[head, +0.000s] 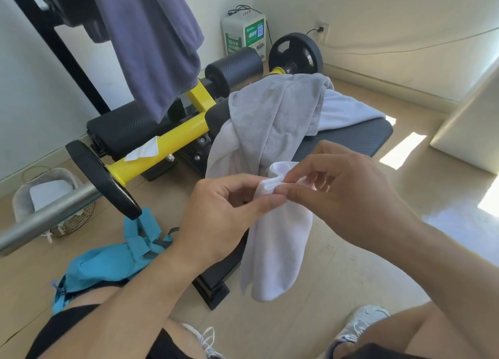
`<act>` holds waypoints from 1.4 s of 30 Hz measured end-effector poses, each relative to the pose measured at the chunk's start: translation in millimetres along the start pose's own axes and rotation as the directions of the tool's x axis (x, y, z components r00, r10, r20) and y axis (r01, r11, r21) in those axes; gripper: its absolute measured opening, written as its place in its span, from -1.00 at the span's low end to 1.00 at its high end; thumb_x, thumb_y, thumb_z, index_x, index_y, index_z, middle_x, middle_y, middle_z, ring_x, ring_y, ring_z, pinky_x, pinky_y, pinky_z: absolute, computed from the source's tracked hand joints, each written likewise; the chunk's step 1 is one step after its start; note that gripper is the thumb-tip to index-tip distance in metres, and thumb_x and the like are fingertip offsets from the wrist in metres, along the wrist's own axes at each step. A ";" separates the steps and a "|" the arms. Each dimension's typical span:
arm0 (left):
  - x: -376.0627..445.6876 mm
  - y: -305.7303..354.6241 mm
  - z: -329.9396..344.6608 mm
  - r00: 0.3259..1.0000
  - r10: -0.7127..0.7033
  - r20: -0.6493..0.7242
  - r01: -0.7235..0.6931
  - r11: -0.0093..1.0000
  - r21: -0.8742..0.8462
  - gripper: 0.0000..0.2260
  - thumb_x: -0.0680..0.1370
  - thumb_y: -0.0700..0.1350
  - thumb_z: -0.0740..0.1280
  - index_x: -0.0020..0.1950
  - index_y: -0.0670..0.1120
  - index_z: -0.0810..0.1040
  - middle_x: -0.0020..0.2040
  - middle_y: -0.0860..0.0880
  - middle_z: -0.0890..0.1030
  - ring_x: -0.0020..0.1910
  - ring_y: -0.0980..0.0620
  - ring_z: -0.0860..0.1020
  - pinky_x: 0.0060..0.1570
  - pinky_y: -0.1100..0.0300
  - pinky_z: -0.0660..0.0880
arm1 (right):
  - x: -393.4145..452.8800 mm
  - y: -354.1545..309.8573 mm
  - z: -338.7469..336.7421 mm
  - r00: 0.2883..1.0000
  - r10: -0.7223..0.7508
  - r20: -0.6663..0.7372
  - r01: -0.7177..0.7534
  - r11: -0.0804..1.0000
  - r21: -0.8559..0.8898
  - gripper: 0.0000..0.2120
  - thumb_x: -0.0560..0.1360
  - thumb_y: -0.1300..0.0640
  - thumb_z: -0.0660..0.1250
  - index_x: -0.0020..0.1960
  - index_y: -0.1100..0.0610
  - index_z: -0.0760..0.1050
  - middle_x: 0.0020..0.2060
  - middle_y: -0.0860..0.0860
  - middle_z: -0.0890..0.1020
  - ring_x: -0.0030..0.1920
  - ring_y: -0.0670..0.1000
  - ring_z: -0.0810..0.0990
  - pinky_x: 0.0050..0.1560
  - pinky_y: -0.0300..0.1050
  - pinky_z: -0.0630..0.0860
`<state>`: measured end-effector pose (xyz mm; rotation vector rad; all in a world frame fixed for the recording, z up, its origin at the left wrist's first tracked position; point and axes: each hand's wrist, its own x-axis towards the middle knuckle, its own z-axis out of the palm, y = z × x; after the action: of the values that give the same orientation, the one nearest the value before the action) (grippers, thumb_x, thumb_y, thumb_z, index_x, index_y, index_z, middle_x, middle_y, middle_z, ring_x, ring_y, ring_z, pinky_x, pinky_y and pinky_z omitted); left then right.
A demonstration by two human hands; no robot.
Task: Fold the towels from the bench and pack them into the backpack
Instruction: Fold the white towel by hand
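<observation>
Gym room, tan floor (351,264), black table (351,140) with yellow frame. Grey towel (278,115) and pale towel (348,110) heaped on table. Left hand (216,218) and right hand (348,194) both pinch bunched top edge of white towel (278,240), rest hanging loose. Blue backpack (108,261) on floor, lower left.

Bench (359,140) pad: far end heaped with a grey towel (275,115) over white towels (348,110); right edge strip left bare. Left of the bench, access is blocked by the yellow frame (172,140), a weight plate (102,180) and the steel bar (46,218). A hanging blue cloth (151,43) obstructs the space overhead. Open floor (364,272) is seen to the right. The backpack (108,261) lies on the floor at lower left, beneath the bar's end.
</observation>
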<state>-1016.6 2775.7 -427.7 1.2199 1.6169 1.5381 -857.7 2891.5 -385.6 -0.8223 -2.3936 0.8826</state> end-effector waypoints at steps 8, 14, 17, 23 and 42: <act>7.4 1.5 -22.1 0.998 0.011 -0.062 -0.006 0.997 0.076 -0.87 0.50 0.09 0.47 -0.04 0.09 0.74 -0.10 0.08 0.75 -0.07 0.14 0.70 0.01 0.15 0.63 | 1.2 13.7 -27.0 0.938 0.043 0.345 0.149 0.847 -0.511 -0.62 0.38 -0.41 0.33 0.09 -0.25 0.56 0.33 -0.30 0.33 0.34 -0.14 0.18 0.09 -0.30 0.19; 13.8 -10.9 -28.3 0.980 -0.044 -0.193 0.082 0.977 0.196 -0.84 0.51 0.17 0.45 -0.03 0.13 0.72 -0.09 0.11 0.75 -0.04 0.04 0.71 0.11 -0.17 0.62 | 3.2 11.4 -21.7 0.974 0.024 0.223 0.034 0.966 -0.255 -0.69 0.42 -0.38 0.28 -0.16 -0.17 0.58 -0.02 -0.28 0.60 0.05 -0.21 0.50 -0.07 -0.33 0.38; 13.4 -9.6 -25.6 0.980 -0.074 -0.187 0.105 0.981 0.161 -0.83 0.54 0.13 0.41 -0.01 0.09 0.72 -0.08 0.08 0.75 -0.01 0.01 0.71 0.16 -0.18 0.60 | 2.4 2.2 -21.2 0.984 0.140 0.110 -0.143 0.990 0.020 -0.78 0.37 -0.23 0.49 -0.23 -0.09 0.64 -0.24 -0.18 0.69 -0.29 -0.20 0.65 -0.28 -0.33 0.49; 9.3 1.8 -17.3 0.991 -0.027 -0.135 0.043 0.992 0.118 -0.80 0.53 0.12 0.36 -0.03 0.01 0.65 -0.13 0.12 0.72 -0.10 0.16 0.65 0.08 0.07 0.58 | 5.5 4.3 -21.6 0.958 0.284 -0.044 -0.284 0.959 0.006 -0.79 0.32 -0.11 0.60 -0.22 -0.05 0.63 -0.43 -0.06 0.66 -0.53 -0.19 0.54 -0.51 -0.31 0.39; 7.8 -1.4 -15.7 0.983 -0.048 -0.177 0.065 0.993 0.096 -0.78 0.54 0.12 0.35 0.00 0.01 0.67 -0.12 0.09 0.72 -0.10 0.19 0.64 -0.06 0.29 0.56 | 6.1 18.1 -19.1 0.987 0.024 0.157 -0.017 0.999 -0.040 -0.80 0.35 -0.20 0.52 -0.15 -0.14 0.59 -0.16 -0.19 0.63 -0.13 -0.16 0.60 -0.13 -0.18 0.54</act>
<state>-1034.0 2776.1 -425.2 1.1066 1.8472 1.5814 -844.1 2914.8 -383.8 -0.8209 -2.5500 0.9434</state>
